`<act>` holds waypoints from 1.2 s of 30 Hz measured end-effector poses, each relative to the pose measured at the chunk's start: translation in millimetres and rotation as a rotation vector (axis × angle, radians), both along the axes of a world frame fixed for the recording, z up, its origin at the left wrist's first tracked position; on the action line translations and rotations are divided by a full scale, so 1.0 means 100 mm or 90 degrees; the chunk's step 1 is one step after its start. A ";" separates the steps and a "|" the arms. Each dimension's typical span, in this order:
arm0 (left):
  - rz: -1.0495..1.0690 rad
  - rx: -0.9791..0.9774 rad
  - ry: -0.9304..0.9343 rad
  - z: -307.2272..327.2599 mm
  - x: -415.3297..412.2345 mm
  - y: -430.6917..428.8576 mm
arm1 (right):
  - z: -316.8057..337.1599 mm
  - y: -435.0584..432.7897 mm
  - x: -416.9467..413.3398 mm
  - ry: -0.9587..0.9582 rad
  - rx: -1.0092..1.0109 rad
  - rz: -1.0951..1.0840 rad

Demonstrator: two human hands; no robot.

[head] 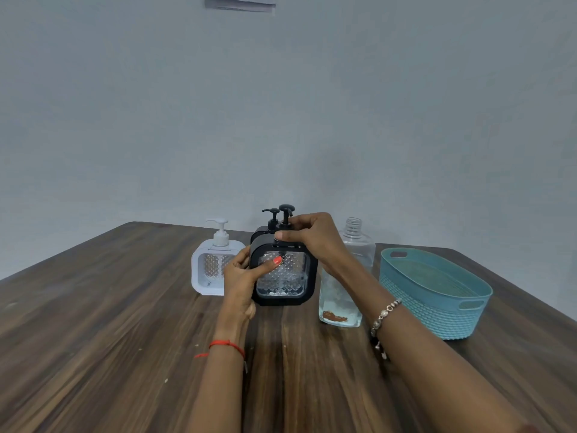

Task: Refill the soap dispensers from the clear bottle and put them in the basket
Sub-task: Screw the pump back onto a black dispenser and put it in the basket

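Observation:
A black-framed soap dispenser (285, 276) with a faceted clear body stands upright at the table's middle. My left hand (242, 276) grips its left side, thumb across the front. My right hand (309, 235) is curled round the collar of its black pump at the top. A second black dispenser (265, 228) stands right behind it, mostly hidden. A white dispenser (209, 270) stands to the left. The clear bottle (352, 260), uncapped and partly filled with liquid, stands to the right behind my right forearm. Further right sits the teal basket (437, 310), with nothing in it.
The brown wooden table (125, 339) runs back to a grey wall close behind the dispensers. Its far edge slants away on both sides. A grey fixture (240, 3) hangs high on the wall.

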State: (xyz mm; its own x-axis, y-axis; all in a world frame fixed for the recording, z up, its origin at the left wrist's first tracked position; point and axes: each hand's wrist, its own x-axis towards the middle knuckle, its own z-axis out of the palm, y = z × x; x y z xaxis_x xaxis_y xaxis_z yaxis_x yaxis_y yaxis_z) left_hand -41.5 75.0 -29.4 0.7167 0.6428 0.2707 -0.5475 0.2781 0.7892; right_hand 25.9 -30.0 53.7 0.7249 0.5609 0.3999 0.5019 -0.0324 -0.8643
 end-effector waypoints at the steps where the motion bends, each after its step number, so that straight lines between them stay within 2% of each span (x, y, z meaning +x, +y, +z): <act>1: 0.003 -0.001 0.002 0.00 0.00 0.00 | 0.00 0.01 -0.01 -0.015 -0.009 -0.012; 9: 0.055 0.015 0.034 0.00 0.03 -0.01 | -0.12 0.13 -0.15 -0.124 -0.001 -0.183; 15: 0.070 0.024 0.050 -0.04 0.04 -0.01 | -0.25 0.28 -0.19 -0.152 0.031 -0.287; 20: 0.043 -0.010 0.031 -0.02 0.04 -0.02 | -0.21 0.27 -0.17 -0.136 0.014 -0.264; 23: 0.038 0.000 0.022 -0.01 0.03 0.00 | -0.12 0.18 -0.16 -0.095 -0.033 -0.170; 27: 0.039 -0.007 0.014 -0.01 0.00 0.03 | -0.03 0.07 -0.14 -0.002 -0.033 -0.042; 31: 0.045 -0.003 0.022 0.00 0.01 0.01 | -0.06 0.10 -0.15 0.013 0.006 -0.096; 36: 0.060 -0.006 0.034 0.02 -0.01 -0.02 | -0.12 0.20 -0.22 -0.064 0.017 -0.191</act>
State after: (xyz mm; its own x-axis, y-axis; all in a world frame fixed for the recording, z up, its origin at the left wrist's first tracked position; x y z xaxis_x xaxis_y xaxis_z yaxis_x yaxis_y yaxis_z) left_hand -42.4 73.2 -27.9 0.6665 0.7098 0.2280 -0.5291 0.2349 0.8154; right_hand 3.8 -10.3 41.6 0.8123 0.3163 0.4899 0.5565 -0.1692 -0.8135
